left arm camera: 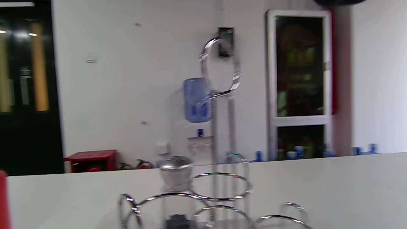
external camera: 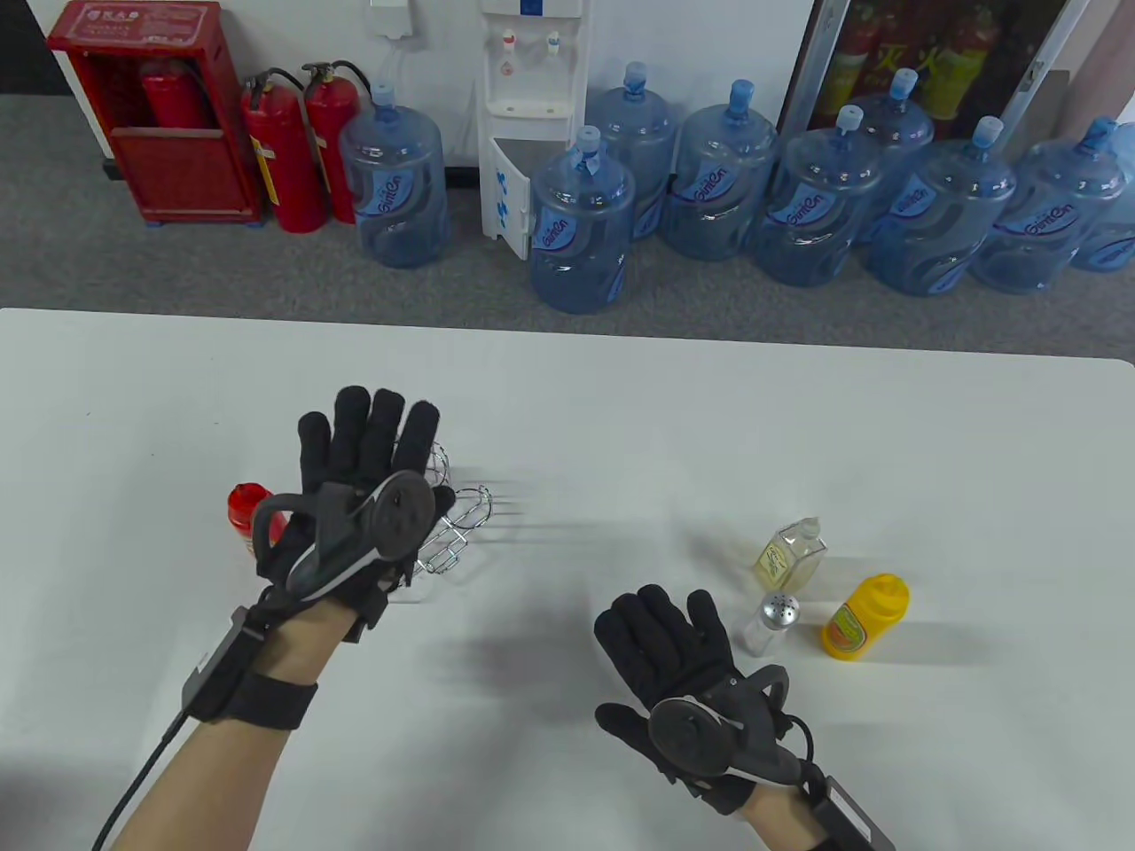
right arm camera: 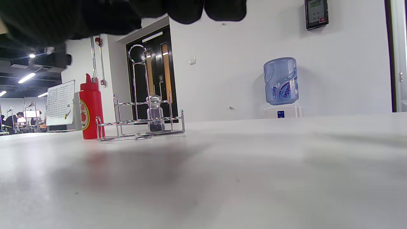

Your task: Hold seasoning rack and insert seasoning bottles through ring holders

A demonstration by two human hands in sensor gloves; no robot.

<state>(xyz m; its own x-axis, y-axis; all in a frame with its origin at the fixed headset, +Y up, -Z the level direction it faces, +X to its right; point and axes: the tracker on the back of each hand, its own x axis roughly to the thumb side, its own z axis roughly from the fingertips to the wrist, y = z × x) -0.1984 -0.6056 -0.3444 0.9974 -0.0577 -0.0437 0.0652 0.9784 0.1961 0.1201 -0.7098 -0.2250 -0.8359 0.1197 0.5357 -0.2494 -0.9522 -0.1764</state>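
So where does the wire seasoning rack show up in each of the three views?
Table view: seasoning rack left of centre, partly under the left hand.
Left wrist view: rack at bottom centre, its ring handle rising to mid-frame.
Right wrist view: rack at left of centre, standing on the table.
Shared landmark: the red sauce bottle beside it.

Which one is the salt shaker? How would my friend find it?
Look at the white table, near the right hand. Three bottles stand together there. The salt shaker is the smallest, nearest the fingers, clear with a shiny holed metal cap, unlike the yellow squeeze bottle and square oil bottle.
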